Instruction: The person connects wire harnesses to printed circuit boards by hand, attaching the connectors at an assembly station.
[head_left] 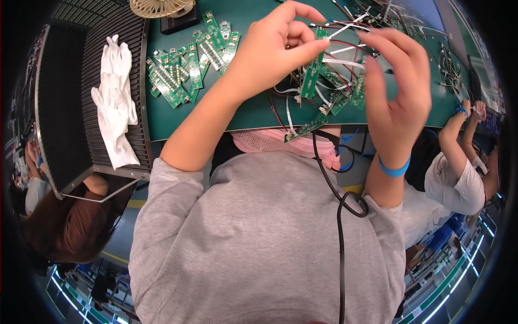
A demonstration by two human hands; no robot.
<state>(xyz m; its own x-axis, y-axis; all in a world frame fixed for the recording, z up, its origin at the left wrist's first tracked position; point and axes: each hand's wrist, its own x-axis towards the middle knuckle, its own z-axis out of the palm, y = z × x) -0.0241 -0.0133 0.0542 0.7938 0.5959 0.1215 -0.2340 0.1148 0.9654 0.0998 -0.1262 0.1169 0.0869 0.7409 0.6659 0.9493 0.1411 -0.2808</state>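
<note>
My left hand (280,51) reaches over the green bench mat and pinches a narrow green circuit board (313,75) between thumb and fingers near its upper end. A white flat cable (345,28) runs up and right from that end. To the right, my right hand (399,86) hovers with its thumb and curved fingers apart, nothing visible between them. Around and below the held board lies a tangle of red, black and white wires (345,59) joined to more green boards (341,101). One wired board (307,128) sticks out over the mat's front edge.
Several loose green circuit boards (175,75) are heaped on the mat (162,121) at the left. White gloves (116,102) lie in a black ribbed tray (89,81). A small fan (162,6) stands behind. A black cable (341,243) hangs down my front. Co-workers' arms (458,129) show at the right.
</note>
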